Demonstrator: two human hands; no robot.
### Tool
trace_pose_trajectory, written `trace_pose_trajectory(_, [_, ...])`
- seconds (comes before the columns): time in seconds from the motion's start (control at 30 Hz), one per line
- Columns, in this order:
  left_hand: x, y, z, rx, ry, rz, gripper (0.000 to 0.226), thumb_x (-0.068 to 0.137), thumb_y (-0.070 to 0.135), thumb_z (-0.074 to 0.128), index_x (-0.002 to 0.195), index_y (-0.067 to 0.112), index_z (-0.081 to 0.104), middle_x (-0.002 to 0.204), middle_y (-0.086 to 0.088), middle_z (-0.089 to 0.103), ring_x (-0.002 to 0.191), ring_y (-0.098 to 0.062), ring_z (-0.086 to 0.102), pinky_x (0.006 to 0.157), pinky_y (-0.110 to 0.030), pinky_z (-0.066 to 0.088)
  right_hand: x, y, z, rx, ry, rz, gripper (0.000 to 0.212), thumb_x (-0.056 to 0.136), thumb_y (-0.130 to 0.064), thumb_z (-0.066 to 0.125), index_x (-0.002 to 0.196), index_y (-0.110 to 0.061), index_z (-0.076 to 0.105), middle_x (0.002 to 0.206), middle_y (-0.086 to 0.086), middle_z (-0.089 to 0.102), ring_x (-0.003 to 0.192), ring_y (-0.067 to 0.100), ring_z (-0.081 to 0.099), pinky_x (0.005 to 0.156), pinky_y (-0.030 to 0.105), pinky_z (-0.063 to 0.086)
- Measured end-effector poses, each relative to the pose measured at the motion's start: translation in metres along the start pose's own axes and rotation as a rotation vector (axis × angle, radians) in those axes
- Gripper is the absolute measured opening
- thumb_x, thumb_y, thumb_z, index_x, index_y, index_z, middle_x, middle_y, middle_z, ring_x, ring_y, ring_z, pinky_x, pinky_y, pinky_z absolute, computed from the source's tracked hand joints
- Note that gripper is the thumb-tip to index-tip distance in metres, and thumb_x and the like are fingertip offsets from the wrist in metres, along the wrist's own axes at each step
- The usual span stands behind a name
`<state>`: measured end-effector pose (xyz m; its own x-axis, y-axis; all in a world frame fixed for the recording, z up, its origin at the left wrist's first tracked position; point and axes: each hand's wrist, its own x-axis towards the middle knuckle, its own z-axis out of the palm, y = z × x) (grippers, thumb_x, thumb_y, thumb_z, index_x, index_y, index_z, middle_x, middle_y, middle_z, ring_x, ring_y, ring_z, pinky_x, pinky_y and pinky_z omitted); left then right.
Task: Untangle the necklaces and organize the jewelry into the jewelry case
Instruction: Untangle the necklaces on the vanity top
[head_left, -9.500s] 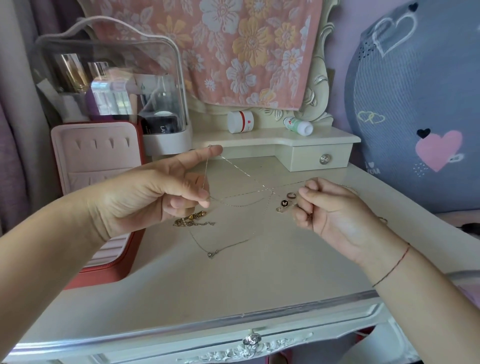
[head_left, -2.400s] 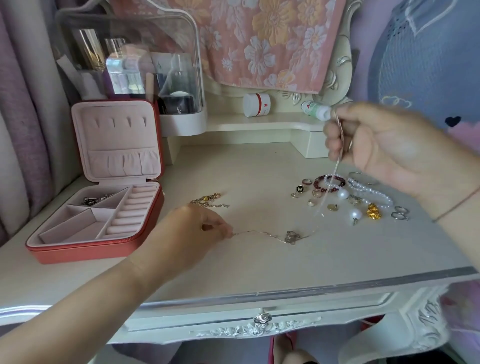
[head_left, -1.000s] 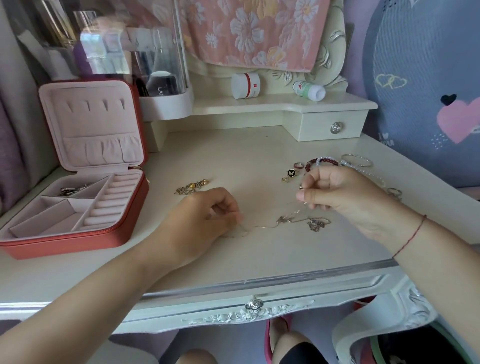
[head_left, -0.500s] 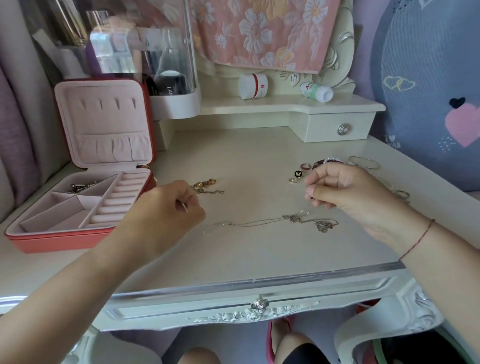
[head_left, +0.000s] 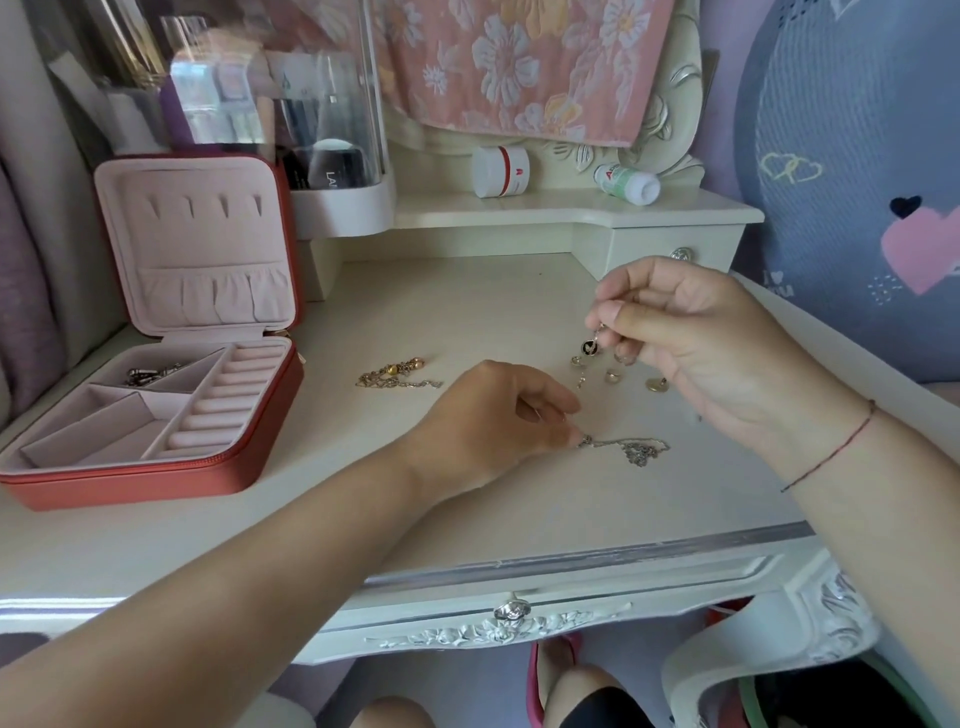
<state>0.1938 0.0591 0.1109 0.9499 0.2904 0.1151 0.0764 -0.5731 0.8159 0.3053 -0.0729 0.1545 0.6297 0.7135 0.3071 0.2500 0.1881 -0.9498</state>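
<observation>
A silver necklace (head_left: 631, 450) lies bunched on the white dressing table (head_left: 467, 291). My left hand (head_left: 493, 421) rests on the table and pinches its left end with curled fingers. My right hand (head_left: 691, 338) is raised above the small rings and pinches a thin chain (head_left: 600, 332) that hangs down from its fingertips; I cannot tell whether it joins the necklace. The red jewelry case (head_left: 156, 475) stands open at the left, with a silvery piece (head_left: 150, 371) in its back compartment. A gold chain with beads (head_left: 397, 375) lies between the case and my hands.
A black heart charm (head_left: 588, 347) and small rings (head_left: 614, 375) lie under my right hand. On the raised shelf stand a white jar (head_left: 501, 171) and a tipped bottle (head_left: 626, 183). A clear cosmetics box (head_left: 332, 156) is behind the case. The table's front edge is near.
My left hand moved right, back to the silver necklace, and took its end. My right hand rose a little with a thin chain in its fingertips.
</observation>
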Motion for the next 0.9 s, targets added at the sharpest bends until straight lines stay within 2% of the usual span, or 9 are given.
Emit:
trace_pose_trajectory(0.07, [0.001, 0.002, 0.003, -0.050, 0.028, -0.017, 0.006, 0.081, 0.019, 0.078, 0.086, 0.020, 0.075, 0.072, 0.008, 0.067, 0.061, 0.002, 0.051, 0.063, -0.007, 0.039, 0.001, -0.003, -0.001, 0.017, -0.006, -0.002, 0.018, 0.089, 0.006, 0.055, 0.086, -0.011, 0.059, 0.071, 0.000, 0.066, 0.062, 0.008, 0.058, 0.058, 0.016, 0.042])
trace_pose_trajectory(0.13, [0.000, 0.002, 0.004, -0.127, 0.039, -0.048, 0.002, 0.083, 0.019, 0.075, 0.083, 0.017, 0.076, 0.070, 0.004, 0.070, 0.062, -0.002, 0.053, 0.066, -0.011, 0.041, 0.002, -0.003, -0.002, 0.022, 0.000, 0.003, 0.018, 0.090, 0.005, 0.055, 0.086, -0.012, 0.060, 0.072, 0.000, 0.067, 0.063, 0.008, 0.058, 0.060, 0.017, 0.043])
trace_pose_trajectory(0.23, [-0.003, 0.002, -0.001, -0.312, 0.051, -0.104, 0.008, 0.088, 0.018, 0.069, 0.086, 0.014, 0.076, 0.072, -0.005, 0.069, 0.067, -0.011, 0.055, 0.070, -0.021, 0.044, 0.003, -0.001, -0.004, 0.020, 0.028, 0.015, 0.018, 0.090, 0.004, 0.056, 0.085, -0.013, 0.060, 0.071, -0.001, 0.067, 0.064, 0.008, 0.058, 0.062, 0.018, 0.043])
trace_pose_trajectory(0.4, [-0.008, 0.003, -0.015, -0.450, 0.039, -0.145, 0.015, 0.094, 0.021, 0.059, 0.088, 0.015, 0.071, 0.064, 0.002, 0.067, 0.058, -0.003, 0.056, 0.059, -0.016, 0.043, 0.007, 0.004, -0.001, 0.091, 0.060, 0.054, 0.018, 0.090, 0.006, 0.055, 0.085, -0.011, 0.059, 0.075, 0.003, 0.066, 0.063, 0.007, 0.059, 0.063, 0.017, 0.046])
trace_pose_trajectory(0.5, [-0.009, 0.000, -0.022, -0.524, 0.047, -0.154, 0.017, 0.097, 0.019, 0.054, 0.088, 0.013, 0.067, 0.067, -0.003, 0.068, 0.060, -0.011, 0.063, 0.063, -0.023, 0.043, 0.013, 0.005, 0.002, 0.113, 0.073, 0.063, 0.018, 0.090, 0.007, 0.055, 0.085, -0.011, 0.059, 0.079, 0.005, 0.066, 0.067, 0.008, 0.061, 0.068, 0.019, 0.047])
trace_pose_trajectory(0.6, [-0.011, -0.001, -0.028, -0.562, 0.030, -0.187, 0.016, 0.098, 0.021, 0.052, 0.092, 0.013, 0.064, 0.069, -0.004, 0.069, 0.058, -0.015, 0.066, 0.057, -0.018, 0.047, 0.019, 0.010, 0.008, 0.100, 0.050, 0.092, 0.017, 0.089, 0.006, 0.056, 0.086, -0.010, 0.059, 0.080, 0.006, 0.066, 0.068, 0.008, 0.062, 0.066, 0.017, 0.047])
trace_pose_trajectory(0.7, [-0.012, -0.002, -0.032, -0.561, 0.035, -0.224, 0.017, 0.098, 0.023, 0.052, 0.095, 0.011, 0.064, 0.071, -0.006, 0.071, 0.058, -0.015, 0.068, 0.053, -0.017, 0.049, 0.026, 0.018, 0.018, -0.005, 0.027, 0.115, 0.017, 0.088, 0.007, 0.058, 0.086, -0.010, 0.059, 0.080, 0.007, 0.066, 0.067, 0.009, 0.061, 0.064, 0.017, 0.046])
trace_pose_trajectory(0.83, [-0.013, -0.004, -0.034, -0.588, 0.033, -0.253, 0.017, 0.098, 0.023, 0.052, 0.096, 0.011, 0.064, 0.072, -0.007, 0.072, 0.059, -0.016, 0.070, 0.051, -0.016, 0.050, 0.030, 0.031, 0.029, -0.214, -0.042, 0.097, 0.020, 0.086, 0.007, 0.061, 0.082, -0.013, 0.059, 0.076, 0.007, 0.064, 0.059, 0.001, 0.061, 0.057, 0.010, 0.043])
trace_pose_trajectory(0.9, [-0.013, -0.005, -0.034, -0.602, 0.034, -0.251, 0.017, 0.098, 0.023, 0.052, 0.097, 0.010, 0.064, 0.072, -0.007, 0.072, 0.059, -0.016, 0.070, 0.050, -0.016, 0.050, 0.028, 0.039, 0.030, -0.296, -0.066, 0.082, 0.022, 0.085, 0.007, 0.061, 0.079, -0.014, 0.060, 0.077, 0.006, 0.066, 0.063, 0.005, 0.062, 0.060, 0.015, 0.046])
